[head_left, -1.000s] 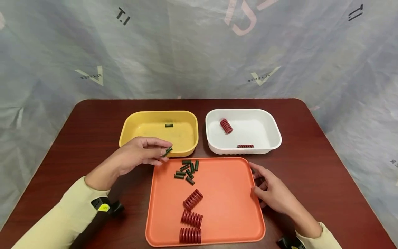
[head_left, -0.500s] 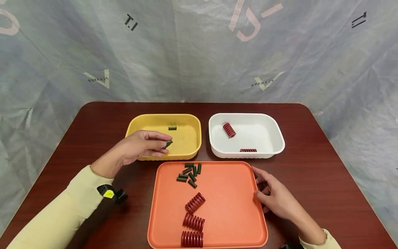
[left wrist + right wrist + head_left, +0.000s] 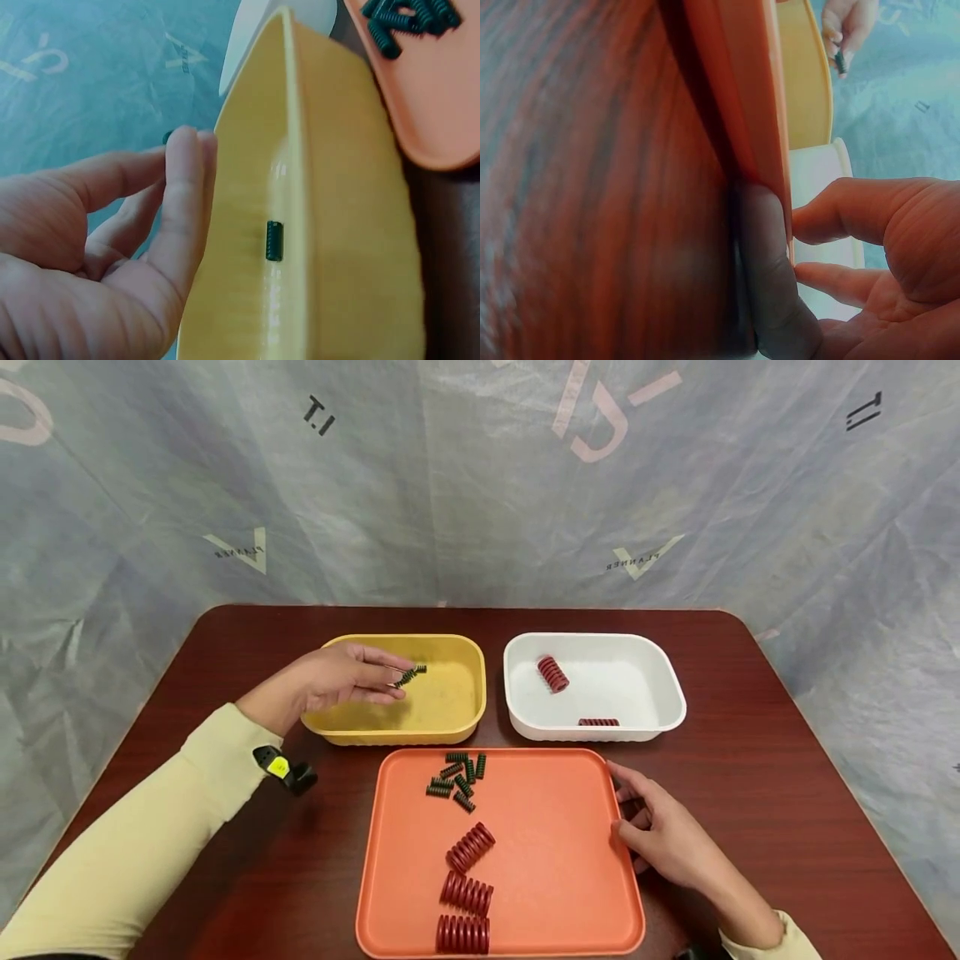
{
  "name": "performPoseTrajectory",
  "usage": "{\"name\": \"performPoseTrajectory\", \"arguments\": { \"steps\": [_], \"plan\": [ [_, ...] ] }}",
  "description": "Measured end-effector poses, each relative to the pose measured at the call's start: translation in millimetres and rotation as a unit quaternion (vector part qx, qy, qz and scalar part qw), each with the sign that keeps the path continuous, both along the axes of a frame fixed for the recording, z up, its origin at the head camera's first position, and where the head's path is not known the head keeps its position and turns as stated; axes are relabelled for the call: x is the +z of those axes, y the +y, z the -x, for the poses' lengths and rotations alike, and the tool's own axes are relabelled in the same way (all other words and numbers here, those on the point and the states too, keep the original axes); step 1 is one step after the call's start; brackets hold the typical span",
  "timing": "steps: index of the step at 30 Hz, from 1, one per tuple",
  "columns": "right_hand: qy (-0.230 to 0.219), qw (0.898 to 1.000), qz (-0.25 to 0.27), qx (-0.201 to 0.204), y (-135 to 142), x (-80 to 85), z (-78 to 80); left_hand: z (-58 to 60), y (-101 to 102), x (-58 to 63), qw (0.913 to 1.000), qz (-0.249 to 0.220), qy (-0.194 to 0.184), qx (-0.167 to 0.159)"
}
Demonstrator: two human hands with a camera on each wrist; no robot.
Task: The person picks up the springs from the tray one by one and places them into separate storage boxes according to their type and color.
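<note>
Spring (image 3: 407, 677), small and green, pinched by left hand (image 3: 348, 677) above yellow bin (image 3: 450, 697) — fingertip hold presumably suiting its size; right hand (image 3: 663, 831) grips orange tray (image 3: 558, 860) at edge — probably steadying it.

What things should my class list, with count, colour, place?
Table: 1, red-brown, centre
Backdrop: 1, grey, behind table
Yellow bin: 1, yellow, rear left
White bin: 1, white, rear right
Tray: 1, orange, front
Green springs: 10 visible, green, eight on tray, one in yellow bin, one held
Red springs: 5, red, three on tray, two in white bin
Wrist devices: 2, black, on wrists
Sleeves: 2, pale yellow, both arms
Left hand: 1, bare, pinching spring over yellow bin
Right hand: 1, bare, gripping tray's right edge
</note>
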State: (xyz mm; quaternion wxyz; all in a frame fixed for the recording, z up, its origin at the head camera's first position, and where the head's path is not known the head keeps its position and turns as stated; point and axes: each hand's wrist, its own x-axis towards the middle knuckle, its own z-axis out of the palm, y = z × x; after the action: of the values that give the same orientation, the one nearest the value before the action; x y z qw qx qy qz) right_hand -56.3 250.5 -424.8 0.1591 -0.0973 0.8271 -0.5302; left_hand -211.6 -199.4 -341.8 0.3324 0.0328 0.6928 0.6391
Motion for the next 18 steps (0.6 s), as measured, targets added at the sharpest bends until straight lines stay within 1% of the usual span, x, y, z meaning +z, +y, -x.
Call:
{"name": "performPoseTrajectory", "arguments": {
  "steps": [2,9,12,18],
  "plan": [
    [0.002,1.0,-0.002,-0.001,-0.9,-0.2,0.0,5.6,-0.6,0.6,0.9999,0.008,-0.006,-0.003],
    [0.0,1.0,-0.007,0.002,-1.5,0.0,0.0,22.1,-0.9,-1.6,0.9986,0.037,-0.038,0.003],
    [-0.003,1.0,-0.005,0.004,-1.0,0.6,0.5,27.5,0.3,-2.6,0.9979,0.048,-0.043,-0.002],
    [-0.002,1.0,-0.01,0.001,-1.0,0.7,0.3,37.0,5.6,-5.6,0.9964,0.066,-0.052,0.007]
  ]
}}
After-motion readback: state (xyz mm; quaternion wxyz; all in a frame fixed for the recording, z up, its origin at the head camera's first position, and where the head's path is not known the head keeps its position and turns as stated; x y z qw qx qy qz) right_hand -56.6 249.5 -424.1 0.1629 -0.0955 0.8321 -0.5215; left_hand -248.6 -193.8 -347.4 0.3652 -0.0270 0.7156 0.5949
